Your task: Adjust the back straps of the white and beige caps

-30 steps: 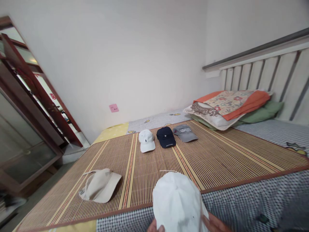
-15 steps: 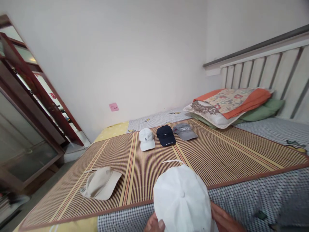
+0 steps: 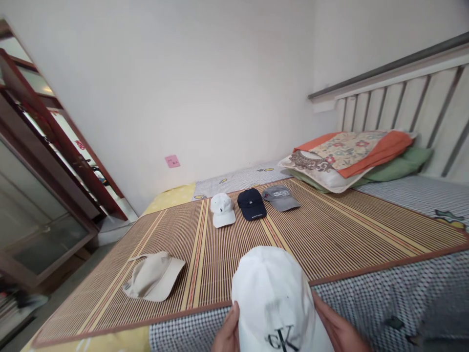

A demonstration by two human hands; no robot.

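Both my hands hold a white cap with a black logo (image 3: 274, 298) at the bottom middle of the view, above the near edge of the bed. My left hand (image 3: 227, 330) grips its left side with the thumb on the crown. My right hand (image 3: 335, 328) grips the right side. A beige cap (image 3: 154, 276) lies upside down on the striped bamboo mat (image 3: 330, 230) to the left. At the far side of the mat sit a small white cap (image 3: 222, 209), a navy cap (image 3: 251, 204) and a grey cap (image 3: 280, 197) in a row.
Stacked pillows (image 3: 351, 156) lie at the slatted headboard (image 3: 403, 98) on the right. A checked sheet (image 3: 384, 298) covers the bed under the mat. A dark wooden glass cabinet (image 3: 40, 186) stands on the left, by the white wall with a pink note (image 3: 172, 161).
The white cap has been turned and lifted in my hands, so its black logo now shows. More of both hands has come into view.
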